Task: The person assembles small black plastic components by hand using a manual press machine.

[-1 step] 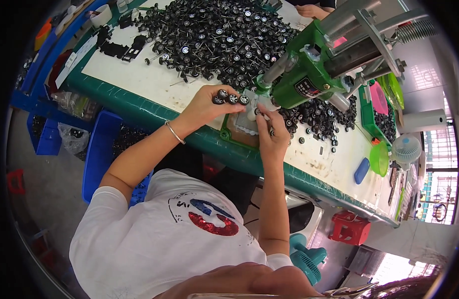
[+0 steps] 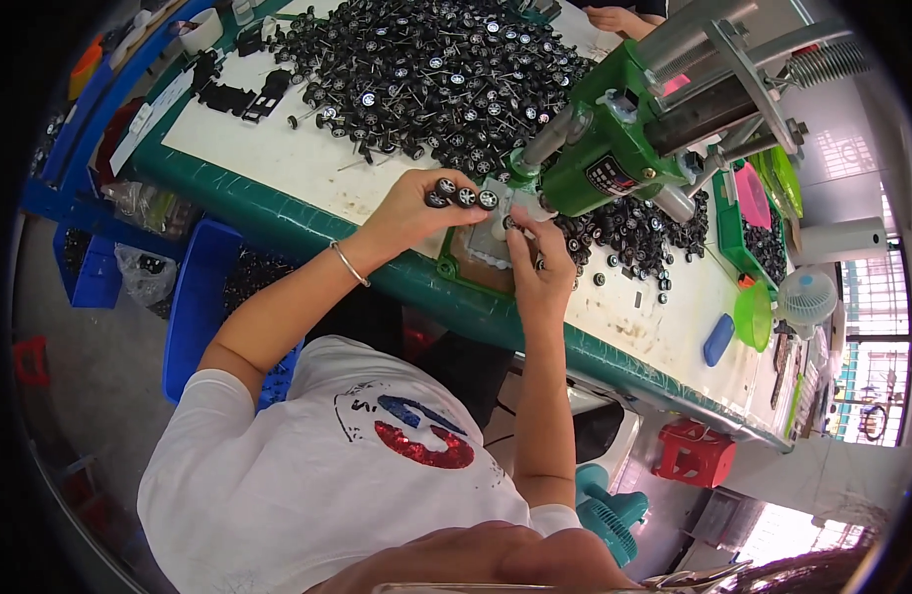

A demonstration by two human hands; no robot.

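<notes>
White-topped desk [image 2: 278, 148] with a green edge carries a green press [image 2: 614, 148] and heaped wheels [image 2: 426, 69], where the left hand [image 2: 416, 208] pinches three small, light, stiff wheels [image 2: 461, 195] by their rims, right-hand fingers [image 2: 520, 243] closed on a tiny part at the press base.

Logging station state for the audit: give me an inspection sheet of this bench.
Surface: white bench top with green taped edge.
Job's things: small black toy wheels in the left hand; right hand fingertips at the fixture plate under the green press.
Clutter: big wheel pile; smaller wheel pile; green trays; blue block.
Hands: left shut on wheels; right pinching, grip unclear.
Cables: nothing seen.
Surroundings: blue crates, small fan, red stool, another person's hand.
</notes>
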